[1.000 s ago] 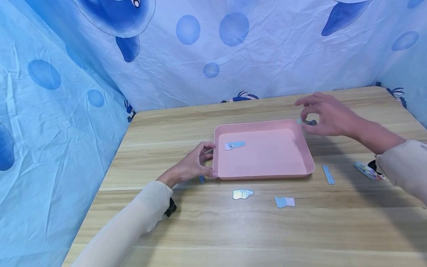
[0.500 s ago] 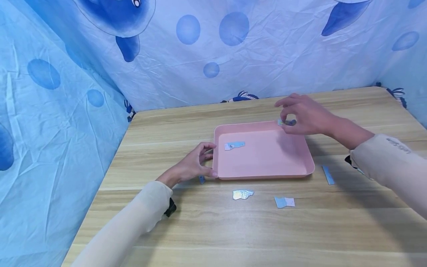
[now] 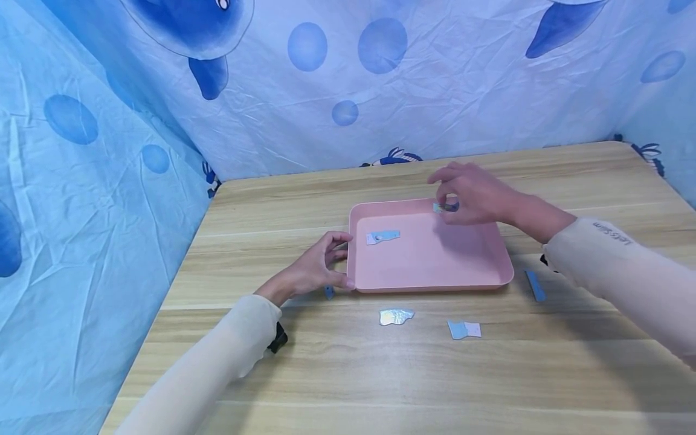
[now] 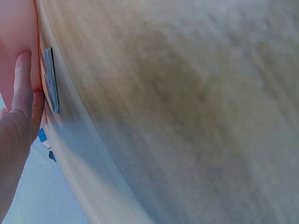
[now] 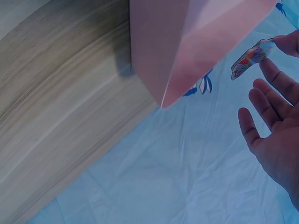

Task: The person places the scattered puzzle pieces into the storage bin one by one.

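Note:
My left hand (image 3: 310,270) holds the left side of a shallow pink tray (image 3: 429,288), thumb at the near corner and fingertips at the rim. In the left wrist view a finger lies along the tray wall. Between thumb and index finger, my right hand (image 3: 478,194) pinches a thin, colourful, irregular puzzle piece (image 5: 252,59) over the tray's back rim. Its other fingers are spread apart from it. Inside the tray, at the left, lies a light blue and white piece (image 3: 383,237). Beside the left thumb a small blue piece (image 3: 328,292) is partly hidden.
On the wooden table (image 3: 326,380), in front of the tray, lie a shiny silvery piece (image 3: 396,317) and a blue and white piece (image 3: 464,330). A narrow blue piece (image 3: 535,286) lies to the tray's right. A blue patterned curtain (image 3: 261,121) hangs behind and at the left.
My right hand has moved left with the puzzle piece, from beyond the tray's back right corner to over its back rim. The left hand and the tray have stayed in place.

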A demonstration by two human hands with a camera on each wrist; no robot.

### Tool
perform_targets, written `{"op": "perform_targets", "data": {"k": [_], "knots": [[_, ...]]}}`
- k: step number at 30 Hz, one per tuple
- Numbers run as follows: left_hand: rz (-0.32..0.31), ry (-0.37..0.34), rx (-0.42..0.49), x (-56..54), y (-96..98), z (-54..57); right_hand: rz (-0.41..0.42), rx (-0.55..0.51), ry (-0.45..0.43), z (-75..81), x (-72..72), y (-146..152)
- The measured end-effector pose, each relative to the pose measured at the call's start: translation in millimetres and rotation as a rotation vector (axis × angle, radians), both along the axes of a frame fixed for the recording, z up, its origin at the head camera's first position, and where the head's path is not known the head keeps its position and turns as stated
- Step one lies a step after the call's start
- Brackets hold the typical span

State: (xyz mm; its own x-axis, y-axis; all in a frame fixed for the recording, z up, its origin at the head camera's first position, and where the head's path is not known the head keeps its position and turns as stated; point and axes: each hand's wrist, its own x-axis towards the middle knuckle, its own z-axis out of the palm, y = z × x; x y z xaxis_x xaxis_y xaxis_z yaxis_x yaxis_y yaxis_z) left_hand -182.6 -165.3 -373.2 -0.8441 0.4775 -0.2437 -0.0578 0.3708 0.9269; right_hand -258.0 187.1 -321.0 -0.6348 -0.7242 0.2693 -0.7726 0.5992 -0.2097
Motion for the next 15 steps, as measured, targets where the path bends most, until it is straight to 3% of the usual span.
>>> {"op": "perform_targets", "data": {"k": [15], "knots": [[0.002, -0.025, 0.031, -1.8, 0.3, -1.0, 0.076, 0.058, -0.009, -10.3, -4.0, -32]]}}
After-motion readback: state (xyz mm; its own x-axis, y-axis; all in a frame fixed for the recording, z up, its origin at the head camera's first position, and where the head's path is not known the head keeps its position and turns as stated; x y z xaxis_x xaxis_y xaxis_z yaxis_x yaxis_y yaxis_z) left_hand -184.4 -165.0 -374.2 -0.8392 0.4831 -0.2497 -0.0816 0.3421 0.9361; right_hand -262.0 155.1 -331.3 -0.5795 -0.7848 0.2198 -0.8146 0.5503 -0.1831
